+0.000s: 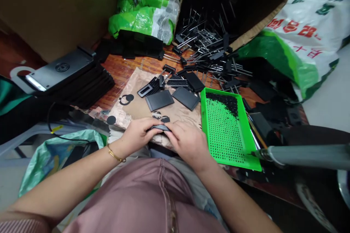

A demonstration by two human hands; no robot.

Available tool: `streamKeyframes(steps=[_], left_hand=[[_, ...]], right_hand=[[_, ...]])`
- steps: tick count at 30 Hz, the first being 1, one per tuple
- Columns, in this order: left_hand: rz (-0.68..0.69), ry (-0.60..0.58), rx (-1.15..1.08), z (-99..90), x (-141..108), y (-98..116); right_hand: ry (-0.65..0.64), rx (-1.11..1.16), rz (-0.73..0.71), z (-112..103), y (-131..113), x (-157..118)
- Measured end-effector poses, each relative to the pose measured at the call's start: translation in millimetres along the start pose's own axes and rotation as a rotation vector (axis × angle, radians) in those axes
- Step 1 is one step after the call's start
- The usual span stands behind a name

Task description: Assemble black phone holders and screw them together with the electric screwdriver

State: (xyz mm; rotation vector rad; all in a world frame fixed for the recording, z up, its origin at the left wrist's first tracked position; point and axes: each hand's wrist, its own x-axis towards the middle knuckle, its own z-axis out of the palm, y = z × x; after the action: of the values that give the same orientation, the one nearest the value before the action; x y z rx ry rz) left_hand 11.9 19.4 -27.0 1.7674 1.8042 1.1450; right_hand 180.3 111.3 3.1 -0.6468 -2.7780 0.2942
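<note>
Both grips, left hand (140, 133) and right hand (190, 144), pinch opposite ends of one part (161, 127), long axis crosswise between them.

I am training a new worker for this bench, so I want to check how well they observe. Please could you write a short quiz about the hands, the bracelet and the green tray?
1. True or false: the left hand and the right hand hold the same dark piece.
2. Where do most of the small black parts in the green tray lie?
A) Near the person
B) Toward the far end
C) Spread evenly
3. Fill in the missing word: the gold-coloured bracelet is on the person's ____ wrist.

Key: 1. True; 2. B; 3. left
</note>
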Motion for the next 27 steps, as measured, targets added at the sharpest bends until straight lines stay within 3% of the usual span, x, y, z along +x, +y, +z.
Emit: streamKeyframes(steps=[4, 8, 10, 12, 14, 17, 19, 21, 27], left_hand=[[-0.123, 0.015, -0.168, -0.1, 6, 2], [-0.297, 0.151, -0.53, 6.5, 3, 18], [-0.356, 0.057, -0.608, 8.9, -1, 28], [-0.379, -0.061, -0.511, 6.4, -3, 37], [-0.363, -0.1, -0.258, -2.0, -2, 41], [-0.29, -0.142, 0.103, -17.9, 4, 41], [-0.263, -0.19, 0.201, -23.2, 6, 38], [-0.262, -0.204, 0.218, -22.2, 6, 33], [-0.209, -0.117, 0.102, -8.5, -3, 16]], right_hand=[[-0.046, 0.205, 0.153, -6, 6, -2], [0.195, 0.773, 0.481, 4, 5, -9], [0.261, 1.102, 0.595, 13, 3, -12], [0.274, 1.24, 0.599, 19, 3, -15], [0.375, 1.107, 0.576, 17, 7, -19], [0.53, 0.577, 0.454, 3, 14, -25], [0.439, 0.298, 0.262, -5, 17, -25], [0.299, 0.178, 0.098, -7, 18, -22], [0.154, 0.117, 0.029, 1, 18, -13]])
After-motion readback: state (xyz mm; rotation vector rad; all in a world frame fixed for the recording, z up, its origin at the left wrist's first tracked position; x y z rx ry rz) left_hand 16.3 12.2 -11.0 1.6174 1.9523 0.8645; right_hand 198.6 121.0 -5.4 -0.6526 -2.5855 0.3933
